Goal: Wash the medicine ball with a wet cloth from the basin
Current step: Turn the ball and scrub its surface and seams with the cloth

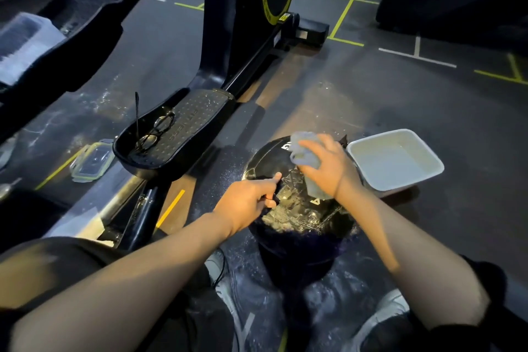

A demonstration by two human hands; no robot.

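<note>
1. A person crouches over a black medicine ball [288,226] on a gym floor [428,94]; the ball sits between the person's feet, just left of a white basin [395,163] whose near corner almost meets it.

2. The right hand [328,168] is clamped on a grey cloth [305,156], fingers curled round the bunched fabric while a tail of it hangs down onto the ball's top.

3. The left hand [248,200] steadies the ball on the side away from the basin, forefinger stretched along the surface and the other fingers curled in, apparently hooked on a dark strap or seam there; what exactly they hold cannot be told.

4. Handling, as a judgement: the ball looks heavy and firm-skinned, unlikely to shift under a wipe but liable to roll if pushed off-centre. Wet, its smooth panels will probably be slippery, so seams or a flat palm on the flank offer the surest hold.

5. The cloth is soft, limp and light, best kept wadded in the fist.

6. Appearance: the ball's top glistens, streaked with pale residue around white lettering; its lower half is lost in shadow.

7. Left of the basin, beyond the ball, a pair of glasses [155,130] rests on the pedal [183,128] of an exercise machine.
</note>
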